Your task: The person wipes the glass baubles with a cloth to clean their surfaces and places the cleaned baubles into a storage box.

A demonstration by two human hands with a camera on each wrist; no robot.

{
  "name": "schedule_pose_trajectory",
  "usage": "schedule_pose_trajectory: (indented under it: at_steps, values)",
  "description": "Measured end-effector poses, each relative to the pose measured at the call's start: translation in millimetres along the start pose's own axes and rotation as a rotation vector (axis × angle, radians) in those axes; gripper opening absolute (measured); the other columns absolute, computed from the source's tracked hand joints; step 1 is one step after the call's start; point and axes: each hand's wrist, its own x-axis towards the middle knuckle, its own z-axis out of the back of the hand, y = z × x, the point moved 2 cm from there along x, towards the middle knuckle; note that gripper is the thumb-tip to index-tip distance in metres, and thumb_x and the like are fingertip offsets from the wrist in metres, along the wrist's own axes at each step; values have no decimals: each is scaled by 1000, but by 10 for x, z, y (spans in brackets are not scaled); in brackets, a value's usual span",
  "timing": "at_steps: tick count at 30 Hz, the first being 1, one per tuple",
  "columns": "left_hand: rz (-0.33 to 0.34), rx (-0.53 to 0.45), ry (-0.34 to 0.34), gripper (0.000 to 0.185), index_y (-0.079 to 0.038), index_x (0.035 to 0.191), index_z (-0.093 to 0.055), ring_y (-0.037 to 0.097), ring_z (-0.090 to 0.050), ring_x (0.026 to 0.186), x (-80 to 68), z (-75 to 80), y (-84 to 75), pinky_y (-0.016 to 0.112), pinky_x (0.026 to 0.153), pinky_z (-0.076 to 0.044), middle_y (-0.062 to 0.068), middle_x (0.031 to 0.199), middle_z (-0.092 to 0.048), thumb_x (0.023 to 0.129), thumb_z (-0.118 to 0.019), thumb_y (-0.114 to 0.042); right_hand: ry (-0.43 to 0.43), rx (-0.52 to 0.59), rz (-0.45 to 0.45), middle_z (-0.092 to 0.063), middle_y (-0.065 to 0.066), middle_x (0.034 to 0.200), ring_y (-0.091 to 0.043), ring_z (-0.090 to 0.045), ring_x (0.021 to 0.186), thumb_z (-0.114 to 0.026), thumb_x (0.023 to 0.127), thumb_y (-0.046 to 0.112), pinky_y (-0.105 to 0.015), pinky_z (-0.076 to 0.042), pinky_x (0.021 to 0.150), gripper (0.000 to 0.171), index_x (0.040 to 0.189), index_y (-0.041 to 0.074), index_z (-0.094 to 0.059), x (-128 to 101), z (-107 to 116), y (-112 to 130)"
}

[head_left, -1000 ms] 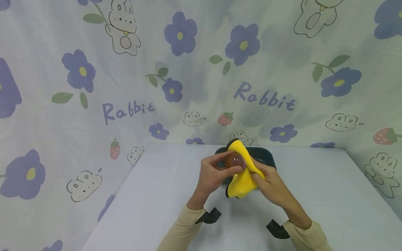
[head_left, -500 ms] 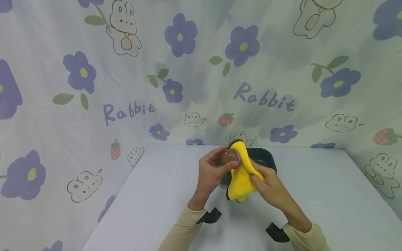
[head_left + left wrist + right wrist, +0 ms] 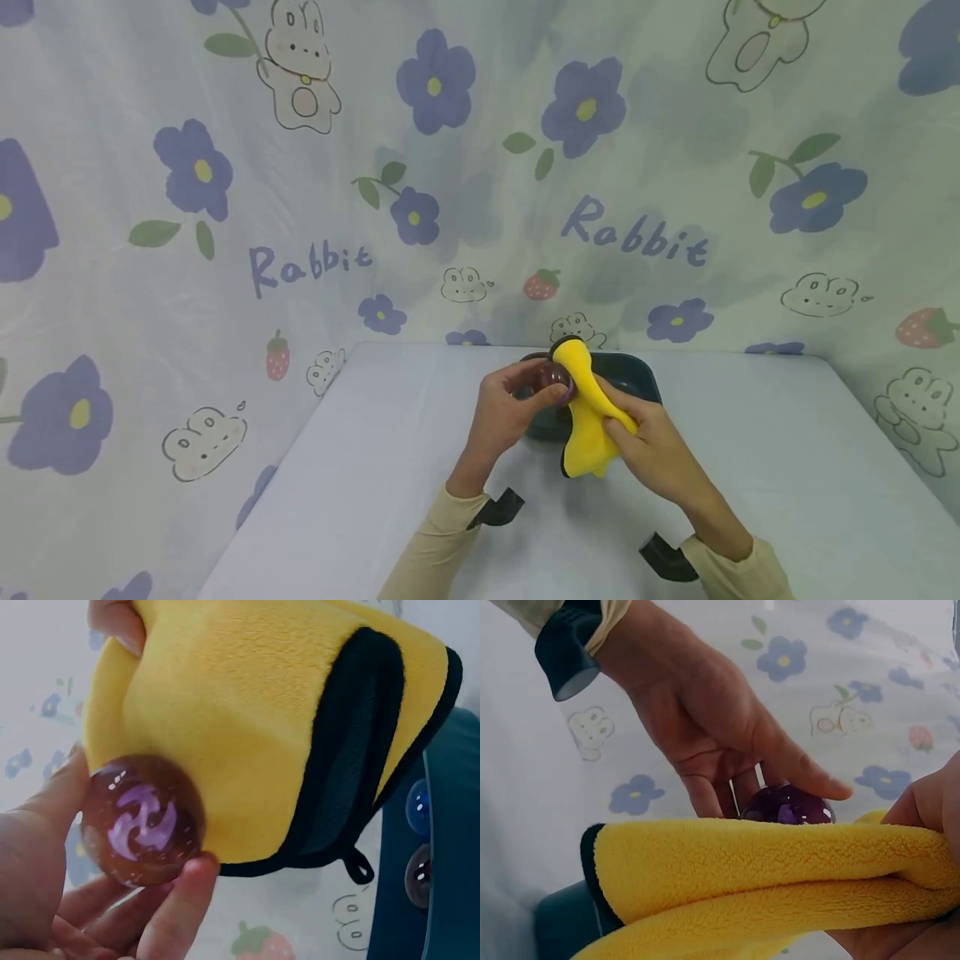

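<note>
My left hand [image 3: 498, 414] pinches a glossy see-through ball [image 3: 142, 821] between thumb and fingers. A purple swirl emblem shows inside the ball, which looks brown in the left wrist view and dark purple in the right wrist view. With thumb and fingers, my right hand [image 3: 654, 443] grips a fluffy yellow cloth [image 3: 588, 437] with black edging. The cloth is folded over and its lower part hangs down. It lies right beside the ball; in the head view its edge meets the ball's right side. Both are held up above the table.
Behind the hands a dark teal tray [image 3: 628, 372] stands on the white table [image 3: 750, 433]. Inside it, the left wrist view shows a blue ball [image 3: 418, 808] and a greyish ball [image 3: 418, 876]. A patterned curtain [image 3: 480, 167] hangs beyond the table.
The ball has shifted slightly left and has turned in the left hand's fingers, with less of its purple side showing than half a second ago. The cloth's lower part has swung right.
</note>
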Motion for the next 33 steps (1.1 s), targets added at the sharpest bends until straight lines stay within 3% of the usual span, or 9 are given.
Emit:
schedule_pose_trajectory:
  at_steps: [6,9,12,16,21,27,33]
  values:
    - [1,-49,108,32,-22,114,-78,15,-68,91,8,-24,-8,34,84,-61,0,99,-76,85,-87,-32,-29,-56,67,-65,-24,138,-10,-57,72,-52,98,-6,-22,-52,63,56,153,6,-49,-7,15,33]
    - [11,-54,138,29,-20,108,-78,15,-67,88,0,-48,-18,32,82,-62,1,96,-76,83,-88,-29,-35,-101,109,-58,-21,149,-14,-61,84,-51,97,-9,-19,-54,71,59,154,9,-49,-5,0,24]
    - [2,-40,144,27,-17,105,-78,14,-67,85,-15,-65,-34,30,80,-61,2,93,-76,82,-89,-27,-41,-155,152,-52,-16,156,-21,-64,108,-51,96,-10,-14,-54,86,62,154,11,-48,2,-16,-1]
    - [-17,-19,149,25,-15,101,-77,12,-65,83,-35,-75,-52,29,78,-61,3,88,-74,82,-89,-26,-40,-187,190,-50,-13,158,-24,-64,121,-51,95,-11,-12,-53,92,64,154,11,-48,10,-26,-13]
    - [-47,-7,159,33,-17,111,-78,11,-66,85,-54,-83,-74,30,79,-61,0,97,-77,82,-89,-25,-45,-207,219,-50,-12,158,-21,-63,112,-51,94,-11,-16,-54,85,64,155,10,-47,29,-20,-23]
    - [-53,-26,186,45,-13,124,-75,13,-72,103,-76,-108,-110,30,85,-64,2,118,-78,82,-89,-22,-28,-181,192,-53,-14,156,-16,-62,96,-50,96,-9,-19,-58,82,62,155,9,-47,67,9,-94]
    - [-45,-93,183,48,-11,127,-74,15,-75,105,-90,-124,-126,32,84,-65,6,122,-77,82,-89,-19,-9,-102,161,-64,-23,140,-9,-59,76,-48,97,-9,-22,-56,66,56,153,1,-48,83,46,-179]
